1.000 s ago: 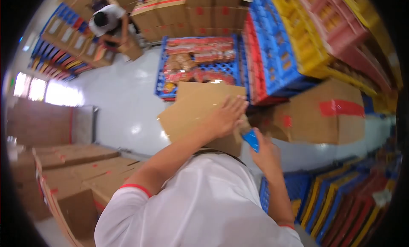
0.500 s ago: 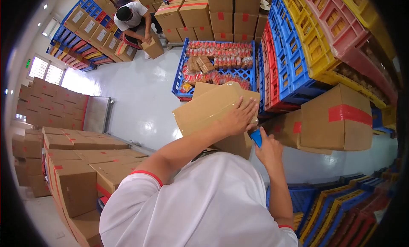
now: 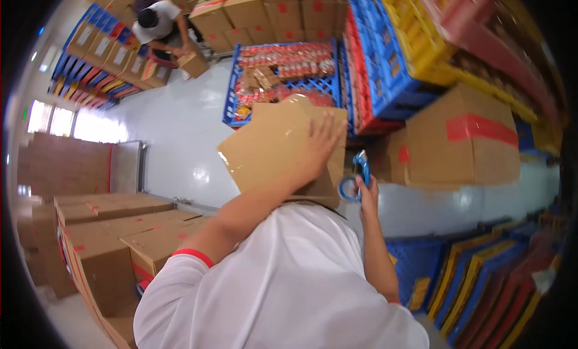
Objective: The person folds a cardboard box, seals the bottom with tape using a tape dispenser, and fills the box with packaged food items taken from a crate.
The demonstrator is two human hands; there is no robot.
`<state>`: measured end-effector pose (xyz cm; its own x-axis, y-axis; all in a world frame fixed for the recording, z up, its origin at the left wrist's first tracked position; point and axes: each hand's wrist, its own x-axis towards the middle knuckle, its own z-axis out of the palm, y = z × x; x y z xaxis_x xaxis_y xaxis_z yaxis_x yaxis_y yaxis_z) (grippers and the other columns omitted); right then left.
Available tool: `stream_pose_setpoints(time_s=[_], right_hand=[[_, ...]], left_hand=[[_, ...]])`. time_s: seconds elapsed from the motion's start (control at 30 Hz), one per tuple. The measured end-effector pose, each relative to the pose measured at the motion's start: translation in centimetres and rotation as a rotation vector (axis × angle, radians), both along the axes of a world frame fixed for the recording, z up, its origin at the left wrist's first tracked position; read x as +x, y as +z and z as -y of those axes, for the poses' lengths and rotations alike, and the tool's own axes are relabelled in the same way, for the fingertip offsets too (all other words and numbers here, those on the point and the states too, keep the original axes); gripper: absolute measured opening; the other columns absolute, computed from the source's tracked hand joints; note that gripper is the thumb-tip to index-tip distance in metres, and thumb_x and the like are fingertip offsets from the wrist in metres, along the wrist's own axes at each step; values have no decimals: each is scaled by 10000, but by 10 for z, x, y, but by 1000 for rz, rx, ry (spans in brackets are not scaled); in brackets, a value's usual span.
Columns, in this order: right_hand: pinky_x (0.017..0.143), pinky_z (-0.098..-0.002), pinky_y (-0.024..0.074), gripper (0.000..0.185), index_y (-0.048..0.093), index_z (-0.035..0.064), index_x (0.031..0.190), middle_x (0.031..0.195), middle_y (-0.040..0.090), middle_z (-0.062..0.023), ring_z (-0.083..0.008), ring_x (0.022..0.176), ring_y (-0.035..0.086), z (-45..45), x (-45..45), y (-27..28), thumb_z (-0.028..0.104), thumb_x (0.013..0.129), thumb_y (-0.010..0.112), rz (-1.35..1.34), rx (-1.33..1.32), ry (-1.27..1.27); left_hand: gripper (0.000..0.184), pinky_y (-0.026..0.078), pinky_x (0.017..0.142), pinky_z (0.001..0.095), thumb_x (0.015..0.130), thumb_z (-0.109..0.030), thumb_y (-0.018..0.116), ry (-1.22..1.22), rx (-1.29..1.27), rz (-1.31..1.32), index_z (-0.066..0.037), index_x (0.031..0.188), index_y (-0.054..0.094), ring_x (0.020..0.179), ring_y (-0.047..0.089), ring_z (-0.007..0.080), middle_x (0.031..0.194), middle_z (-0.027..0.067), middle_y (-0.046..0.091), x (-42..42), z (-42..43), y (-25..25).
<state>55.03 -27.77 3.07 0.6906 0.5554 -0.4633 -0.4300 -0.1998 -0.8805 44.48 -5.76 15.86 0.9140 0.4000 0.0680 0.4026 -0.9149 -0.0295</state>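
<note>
A cardboard box [image 3: 265,147] is in front of my body, its top panel tilted and a shiny bit of clear tape at its left edge. My left hand [image 3: 322,145] lies flat on the right part of this panel, fingers stretched out. To the right of the box, my right hand [image 3: 369,194] grips a blue tape dispenser [image 3: 360,161], held clear of the cardboard. The dispenser's round blue side shows just left of my fingers. The underside of the box is hidden.
Beyond the box is a blue crate [image 3: 229,102] of packaged goods. Stacked plastic crates [image 3: 385,48] and a red-taped carton [image 3: 442,144] stand at right. More cartons [image 3: 102,228] stand at left. A co-worker [image 3: 159,24] handles a carton [image 3: 194,65] at the back left.
My right hand has drawn the tape dispenser away from the box edge and turned it. My left hand stays flat on the cardboard. The whole view has shifted somewhat.
</note>
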Motion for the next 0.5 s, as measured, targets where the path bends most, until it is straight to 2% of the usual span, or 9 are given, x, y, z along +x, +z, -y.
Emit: stream_pose_setpoints(time_s=[0.07,0.1,0.17,0.27,0.33,0.37,0.4,0.47,0.5], right_hand=[[754,-376,580,398,559,70,1280,965,682,-84,-193,846,679,-13,-16,10,269,979,727,-289,199,-295],[753,-372,583,389,559,72,1277,980,683,-86,-196,832,681,-20,-19,17,264,982,723,-326,246,-335],[751,-369,585,379,559,74,1274,995,683,-88,-199,819,682,-30,-25,26,260,986,720,-378,288,-390],[711,-343,582,417,531,95,1292,997,666,-74,-181,787,675,-52,-30,38,268,973,739,-430,365,-372],[687,-321,564,433,514,96,1302,998,667,-80,-167,750,667,-70,-29,51,278,977,735,-337,361,-274],[610,-271,503,410,578,83,1227,970,670,-65,-143,676,637,-82,-28,59,311,945,770,-221,309,-309],[610,-271,503,410,578,83,1227,970,670,-65,-143,676,637,-90,-14,56,311,945,770,-222,309,-302],[533,-238,414,349,674,79,1066,878,677,-17,-99,612,587,-109,25,48,347,892,815,-137,186,-47],[533,-238,414,349,674,79,1066,878,677,-17,-99,612,587,-123,40,50,347,892,815,-138,189,-39]], left_hand=[[1100,170,1232,649,787,-291,826,32,-159,-2,-74,1649,177,1574,137,462,1672,301,182,-15,5,19],[1153,167,1231,650,770,-321,847,102,-220,-4,-54,1649,151,1578,107,467,1685,302,131,-18,5,24],[1139,177,1236,635,781,-341,838,111,-193,-3,-25,1640,161,1573,128,465,1679,311,145,-26,4,22],[1151,183,1240,622,778,-383,829,135,-134,24,24,1627,167,1566,155,469,1665,333,166,-30,5,17],[1151,176,1241,623,782,-395,827,126,-92,15,27,1626,169,1561,169,475,1661,337,173,-25,6,17],[1151,176,1241,623,782,-395,827,129,-93,16,27,1626,169,1561,169,475,1661,337,173,-24,6,17],[1141,176,1239,626,789,-394,823,135,-110,18,29,1625,171,1559,174,477,1660,340,175,-24,4,16],[1132,176,1238,630,796,-392,818,153,-120,24,31,1624,173,1557,179,480,1658,342,177,-26,0,15],[1148,174,1237,630,792,-398,822,146,-131,37,33,1626,161,1562,165,477,1663,343,161,-27,0,13]])
